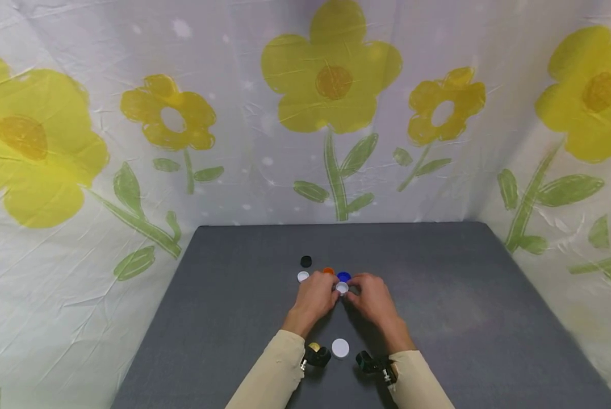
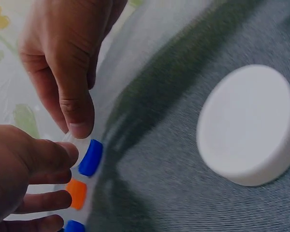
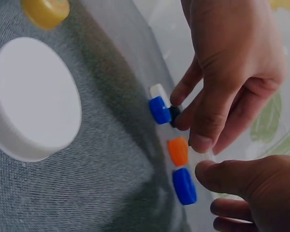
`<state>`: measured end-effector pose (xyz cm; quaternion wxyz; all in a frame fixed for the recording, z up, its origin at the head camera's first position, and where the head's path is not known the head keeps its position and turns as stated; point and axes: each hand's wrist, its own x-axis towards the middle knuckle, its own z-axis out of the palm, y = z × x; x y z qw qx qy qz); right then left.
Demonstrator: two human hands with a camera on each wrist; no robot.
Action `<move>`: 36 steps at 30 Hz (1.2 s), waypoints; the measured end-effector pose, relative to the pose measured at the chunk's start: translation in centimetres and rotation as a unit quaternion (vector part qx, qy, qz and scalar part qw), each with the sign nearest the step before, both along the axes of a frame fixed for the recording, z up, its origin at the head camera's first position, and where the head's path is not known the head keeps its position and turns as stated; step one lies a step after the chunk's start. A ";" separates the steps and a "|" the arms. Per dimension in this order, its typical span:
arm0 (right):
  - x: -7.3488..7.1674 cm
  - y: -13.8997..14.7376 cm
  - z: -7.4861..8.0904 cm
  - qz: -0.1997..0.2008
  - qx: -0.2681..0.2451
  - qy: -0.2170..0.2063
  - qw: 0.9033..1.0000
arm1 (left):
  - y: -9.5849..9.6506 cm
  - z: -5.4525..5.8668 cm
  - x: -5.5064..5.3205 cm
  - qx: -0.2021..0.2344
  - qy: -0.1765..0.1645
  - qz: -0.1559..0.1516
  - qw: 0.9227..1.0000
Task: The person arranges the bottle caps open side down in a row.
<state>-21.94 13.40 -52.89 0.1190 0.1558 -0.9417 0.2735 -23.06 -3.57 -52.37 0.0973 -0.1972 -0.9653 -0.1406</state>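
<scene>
Between both hands is a small white bottle cap (image 1: 342, 288), its hollow side facing up in the head view. My left hand (image 1: 316, 295) pinches its left side with thumb and forefinger, the other fingers spread. From the right, my right hand (image 1: 374, 296) holds the opposite side at its fingertips. Just beyond the white cap lies a blue cap (image 1: 343, 276). An orange cap (image 3: 178, 151) sits beside that, partly covered by the left hand in the head view. A second blue cap (image 3: 159, 110) shows beneath the left hand in the right wrist view.
Left of the left hand lies another white cap (image 1: 302, 276), with a black cap (image 1: 306, 261) behind it. A larger white lid (image 1: 340, 348) rests between the wrists, near a yellow cap (image 3: 46, 12). Flowered cloth (image 1: 244, 113) surrounds the dark grey table (image 1: 224, 295).
</scene>
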 end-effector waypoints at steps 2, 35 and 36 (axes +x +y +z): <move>0.1 0.1 0.2 0.004 -0.005 0.005 1.000 | 0.0 0.5 0.2 0.004 0.002 -0.003 1.000; 4.8 1.4 4.8 0.032 -0.028 0.015 0.999 | -1.0 5.9 4.8 0.054 -0.037 -0.049 0.997; 4.9 1.5 4.8 0.032 -0.029 0.015 0.999 | -1.0 5.9 4.9 0.054 -0.034 -0.053 0.997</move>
